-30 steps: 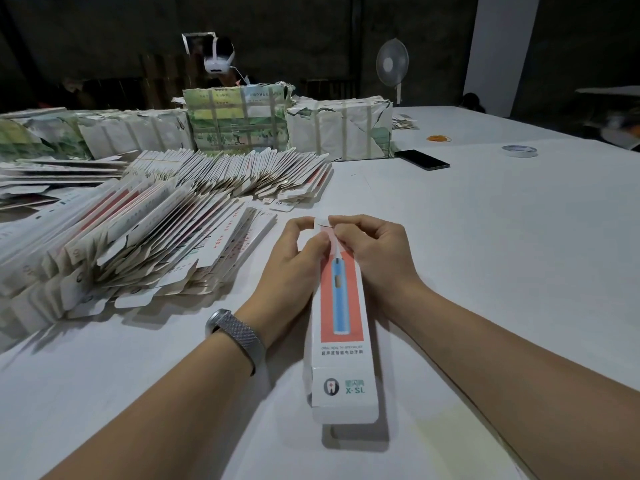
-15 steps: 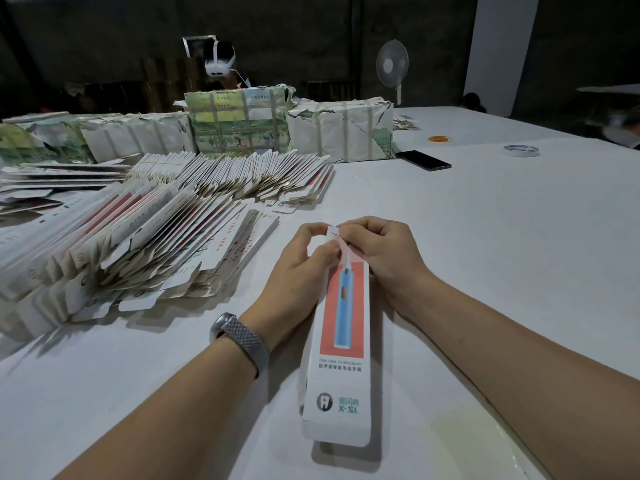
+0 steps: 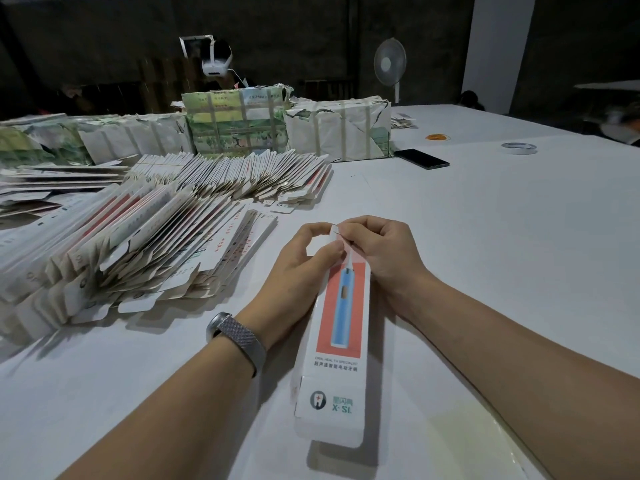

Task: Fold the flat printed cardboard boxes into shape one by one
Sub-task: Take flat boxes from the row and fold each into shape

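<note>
In the head view, a long printed box (image 3: 337, 337) lies lengthwise on the white bench (image 3: 485, 254), already opened into a tube, its near end pointing at the wearer and its far end between both hands. The left hand (image 3: 304, 268) curls round the far end from the left, its fingers (image 3: 320, 230) arched over the top and thumb pressed to the printed face; the right hand (image 3: 377, 251) pinches the small end flap (image 3: 335, 233) between thumb and forefinger. The step in hand looks like closing that far end. To do it well, I would keep the left grip holding the tube square so the walls do not collapse, fold the side tabs in first, then bend the flap sharply along its crease and slide its tongue inside the wall without buckling it. To the left, fanned stacks of flat boxes (image 3: 145, 251) wait; behind them stand wrapped bundles (image 3: 239, 126).
</note>
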Tool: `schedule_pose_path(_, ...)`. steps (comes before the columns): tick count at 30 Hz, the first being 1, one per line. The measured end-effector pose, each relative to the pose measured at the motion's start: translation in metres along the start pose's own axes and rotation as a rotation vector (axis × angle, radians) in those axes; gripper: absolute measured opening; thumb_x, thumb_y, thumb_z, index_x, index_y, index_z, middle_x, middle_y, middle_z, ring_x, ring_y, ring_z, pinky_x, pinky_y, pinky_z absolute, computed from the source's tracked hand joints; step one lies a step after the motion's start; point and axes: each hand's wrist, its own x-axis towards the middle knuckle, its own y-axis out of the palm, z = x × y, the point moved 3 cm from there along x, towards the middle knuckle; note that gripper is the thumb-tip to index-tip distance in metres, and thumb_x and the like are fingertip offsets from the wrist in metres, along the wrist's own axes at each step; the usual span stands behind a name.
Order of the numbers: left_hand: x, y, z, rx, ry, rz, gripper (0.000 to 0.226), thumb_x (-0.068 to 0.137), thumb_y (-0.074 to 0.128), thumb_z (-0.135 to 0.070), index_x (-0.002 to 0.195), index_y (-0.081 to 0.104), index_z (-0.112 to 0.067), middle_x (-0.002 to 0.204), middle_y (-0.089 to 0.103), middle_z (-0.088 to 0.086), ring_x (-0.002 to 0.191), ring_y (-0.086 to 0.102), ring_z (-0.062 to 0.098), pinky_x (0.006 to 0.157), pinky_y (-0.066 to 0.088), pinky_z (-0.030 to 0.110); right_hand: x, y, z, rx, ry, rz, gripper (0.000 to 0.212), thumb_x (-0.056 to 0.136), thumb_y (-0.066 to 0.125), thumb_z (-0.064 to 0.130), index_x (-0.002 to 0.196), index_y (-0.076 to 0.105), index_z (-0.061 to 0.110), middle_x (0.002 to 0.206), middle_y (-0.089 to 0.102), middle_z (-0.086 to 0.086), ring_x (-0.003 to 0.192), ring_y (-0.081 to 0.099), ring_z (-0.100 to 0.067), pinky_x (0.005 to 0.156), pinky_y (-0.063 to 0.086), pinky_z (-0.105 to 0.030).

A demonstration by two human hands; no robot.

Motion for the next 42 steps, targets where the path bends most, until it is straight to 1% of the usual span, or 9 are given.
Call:
schedule_pose_path(4,-0.002,-0.001,-0.003,-0.033,-0.017,0.031,0.041,0.082,0.064,-0.039,0.119,0.054,-0.025,0.09,0.078,0.009,0.073,0.075,0.022,0.066,0.059,0.03,0.001,-0.001,0.001,-0.024,0.014,0.006,0.029,0.096,0.063,0.019,0.068,0.071,0.021,0.066,0.07,-0.001,0.063,0.07,-0.023,0.073,0.061,-0.038)
schedule_pose_path(7,-0.003,-0.003,-0.005,-0.045,-0.033,0.066,0.045,0.082,0.066,-0.036,0.124,0.053,-0.024,0.094,0.078,0.012,0.077,0.074,0.026,0.07,0.06,0.032,0.001,-0.001,0.002,-0.005,0.011,0.009,0.034,0.095,0.063,0.017,0.062,0.07,0.023,0.064,0.068,0.0,0.059,0.067,-0.019,0.064,0.059,-0.031)
schedule_pose_path(12,-0.003,-0.008,-0.007,-0.033,-0.064,0.12,0.053,0.081,0.066,-0.038,0.13,0.051,-0.027,0.101,0.077,0.014,0.083,0.074,0.029,0.075,0.061,0.034,0.003,0.0,0.001,0.036,0.032,0.035,0.025,0.096,0.06,0.013,0.073,0.069,0.017,0.063,0.066,0.001,0.054,0.064,-0.015,0.056,0.055,-0.027)
schedule_pose_path(20,-0.003,-0.009,-0.007,-0.023,-0.061,0.142,0.048,0.085,0.062,-0.037,0.131,0.053,-0.031,0.091,0.076,0.008,0.074,0.072,0.021,0.065,0.057,0.027,0.002,-0.002,0.001,0.087,0.036,0.052,0.029,0.097,0.055,0.009,0.071,0.067,0.019,0.061,0.063,0.001,0.054,0.062,-0.016,0.05,0.051,-0.023)
schedule_pose_path(25,-0.002,-0.011,-0.008,0.037,-0.041,0.126,0.025,0.105,0.05,-0.023,0.127,0.056,-0.032,0.077,0.075,-0.001,0.061,0.07,0.01,0.056,0.052,0.017,0.003,-0.001,0.0,0.103,0.028,0.042,0.029,0.094,0.055,0.005,0.071,0.066,0.018,0.061,0.06,0.002,0.053,0.057,-0.013,0.049,0.047,-0.02)
schedule_pose_path(28,-0.003,-0.008,-0.007,0.015,-0.041,0.131,0.031,0.095,0.06,-0.032,0.126,0.055,-0.033,0.082,0.075,0.001,0.067,0.071,0.013,0.06,0.055,0.021,0.003,-0.001,-0.001,0.109,0.01,0.023,0.034,0.094,0.057,0.006,0.066,0.068,0.02,0.06,0.062,0.003,0.052,0.058,-0.012,0.045,0.045,-0.019)
schedule_pose_path(34,0.0,-0.006,-0.005,-0.032,-0.005,0.093,0.037,0.085,0.061,-0.035,0.122,0.055,-0.034,0.09,0.076,0.007,0.071,0.072,0.021,0.064,0.057,0.029,0.002,0.0,-0.003,0.123,-0.03,0.009,0.03,0.094,0.062,0.009,0.067,0.07,0.02,0.063,0.064,0.002,0.058,0.058,-0.014,0.058,0.051,-0.025)
schedule_pose_path(38,0.0,-0.005,-0.005,-0.083,0.002,0.089,0.033,0.087,0.061,-0.033,0.119,0.055,-0.034,0.088,0.076,0.008,0.067,0.072,0.02,0.059,0.056,0.026,0.002,0.001,-0.003,0.137,-0.047,0.007,0.019,0.097,0.06,0.015,0.082,0.07,0.02,0.069,0.065,0.004,0.064,0.06,-0.015,0.063,0.053,-0.027)
schedule_pose_path(42,0.001,-0.008,-0.006,-0.184,0.032,-0.031,0.028,0.093,0.061,-0.022,0.119,0.053,-0.027,0.082,0.074,0.008,0.062,0.069,0.018,0.054,0.055,0.026,0.001,0.003,-0.003,0.136,-0.025,0.056,0.007,0.09,0.064,0.026,0.097,0.063,0.027,0.085,0.066,-0.004,0.073,0.061,-0.023,0.066,0.048,-0.034)
